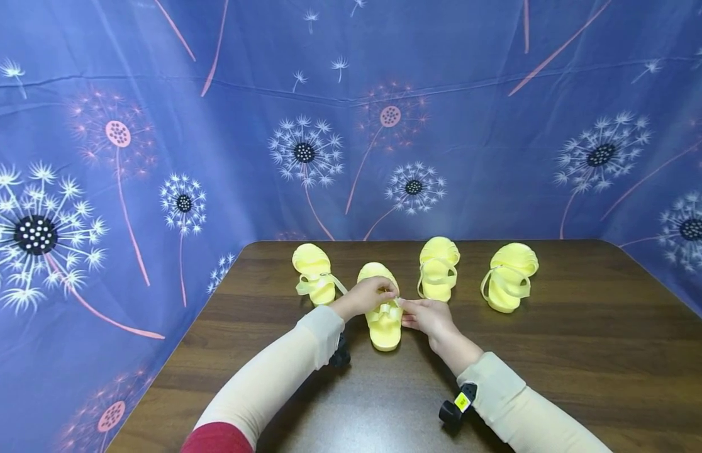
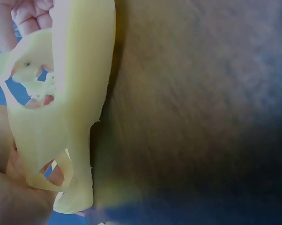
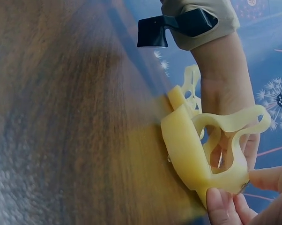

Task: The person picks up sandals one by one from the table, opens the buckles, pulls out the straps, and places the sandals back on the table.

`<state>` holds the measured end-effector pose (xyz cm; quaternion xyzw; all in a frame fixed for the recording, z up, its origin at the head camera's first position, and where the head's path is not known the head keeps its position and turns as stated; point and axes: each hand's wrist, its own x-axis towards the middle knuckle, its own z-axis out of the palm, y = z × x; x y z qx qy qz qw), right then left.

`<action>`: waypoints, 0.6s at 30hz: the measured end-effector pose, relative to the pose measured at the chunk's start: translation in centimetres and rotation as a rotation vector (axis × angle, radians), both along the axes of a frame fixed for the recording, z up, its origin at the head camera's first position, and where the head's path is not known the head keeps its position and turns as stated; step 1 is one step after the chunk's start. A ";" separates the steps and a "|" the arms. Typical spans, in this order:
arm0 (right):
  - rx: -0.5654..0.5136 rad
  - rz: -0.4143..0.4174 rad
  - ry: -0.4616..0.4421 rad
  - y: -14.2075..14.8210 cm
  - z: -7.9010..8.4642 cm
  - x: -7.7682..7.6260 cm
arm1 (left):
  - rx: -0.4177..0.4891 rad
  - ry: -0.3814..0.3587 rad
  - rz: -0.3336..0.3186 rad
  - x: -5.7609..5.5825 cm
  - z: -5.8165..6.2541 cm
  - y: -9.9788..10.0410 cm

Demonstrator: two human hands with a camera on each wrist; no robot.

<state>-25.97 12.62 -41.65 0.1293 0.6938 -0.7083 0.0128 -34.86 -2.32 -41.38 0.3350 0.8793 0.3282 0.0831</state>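
A pale yellow sandal (image 1: 385, 333) stands on the table, toe end away from the person, second from the left in a row. Over its straps is my left hand (image 1: 369, 294), its fingertips pinching the strap near the buckle area. My right hand (image 1: 433, 319) grips the sandal's right side, thumb on the strap and fingers lower down by the sole. In the right wrist view, a loose strap loop (image 3: 253, 119) stands up from the sandal. The left wrist view shows the sole (image 2: 87, 61) edge-on, strap openings beside it; fingers partly hide the fastening.
One more yellow sandal (image 1: 312, 264) lies to the left, its strap hanging loose, close by the left forearm. Two others (image 1: 438, 270) stand to the right, the farthest one (image 1: 508, 277) angled. Behind the brown wooden table (image 1: 583, 352) hangs a blue dandelion cloth (image 1: 470, 189).
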 end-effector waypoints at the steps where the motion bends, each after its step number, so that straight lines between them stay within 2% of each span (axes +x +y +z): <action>1: 0.009 0.000 0.003 -0.1 0.0 0.0 | 0.011 0.007 0.004 0.1 0.0 -0.1; 6: 0.021 -0.028 0.014 -0.3 -0.1 0.0 | 0.120 0.042 0.050 0.2 0.2 -0.4; 12: 0.036 -0.032 0.026 -0.6 -0.1 0.3 | 0.205 0.097 0.145 0.5 0.3 -0.9; 15: 0.055 -0.003 0.032 -0.7 0.0 0.5 | 0.243 0.087 0.173 0.9 0.4 -1.1; 18: 0.081 0.016 0.023 -0.6 0.1 0.9 | 0.267 0.065 0.171 1.2 0.4 -1.3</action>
